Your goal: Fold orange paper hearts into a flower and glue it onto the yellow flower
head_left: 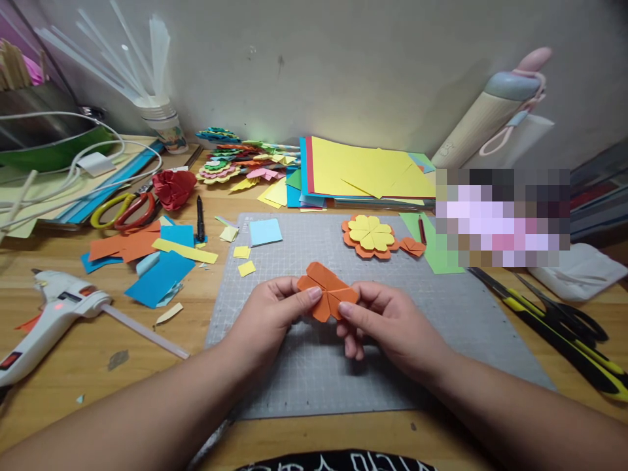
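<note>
Between my two hands is an orange folded paper flower (326, 292) with creased petals, raised over the grey cutting mat (275, 386). My left hand (282, 304) pinches its left side, thumb on top. On the right edge my right hand (380, 317) closes with its thumb on the front, other fingers curled below. Beyond the hands, a layered yellow and orange paper flower (370, 233) lies flat on the mat, with a small orange folded paper piece (412, 246) beside it. A light blue paper square (265, 232) and small yellow squares (246, 267) lie to the left.
A white hot glue gun (61, 301) lies at left, near orange and blue paper scraps (161, 278). Red-and-yellow-handled scissors (130, 206) lie behind. Black scissors (572, 314) and a yellow-black cutter (554, 333) are at right. Coloured sheets (363, 167) and paper flowers (235, 160) line the wall.
</note>
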Tool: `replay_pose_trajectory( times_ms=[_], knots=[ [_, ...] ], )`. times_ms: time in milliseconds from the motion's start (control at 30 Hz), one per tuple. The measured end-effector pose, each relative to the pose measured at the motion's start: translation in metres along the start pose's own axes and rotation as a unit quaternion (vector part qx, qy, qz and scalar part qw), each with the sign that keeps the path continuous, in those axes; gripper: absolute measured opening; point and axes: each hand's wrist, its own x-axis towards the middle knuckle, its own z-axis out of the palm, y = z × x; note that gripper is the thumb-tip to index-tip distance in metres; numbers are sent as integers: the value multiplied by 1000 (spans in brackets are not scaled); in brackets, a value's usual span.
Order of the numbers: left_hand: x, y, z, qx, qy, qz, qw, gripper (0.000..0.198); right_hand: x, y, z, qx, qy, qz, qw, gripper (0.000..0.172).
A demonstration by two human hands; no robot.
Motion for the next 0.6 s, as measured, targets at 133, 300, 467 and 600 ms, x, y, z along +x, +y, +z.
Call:
replay_pose_trajectory(
  times_ms=[133, 300, 467, 600],
  knots=[
    [0, -1, -1, 1, 10, -3, 1000, 23, 1, 1, -1, 19, 4, 12, 1000, 30],
    [1, -1, -2, 2, 2, -2, 1000, 25, 2, 3, -2, 28, 5, 9, 1000, 31],
    [2, -3, -3, 3, -2, 0, 1000, 25, 2, 2, -1, 33, 7, 12, 999, 30],
    [2, -3, -3, 9, 2, -1, 1000, 25, 2, 1, 1, 33, 7, 9, 999, 32]
  ],
)
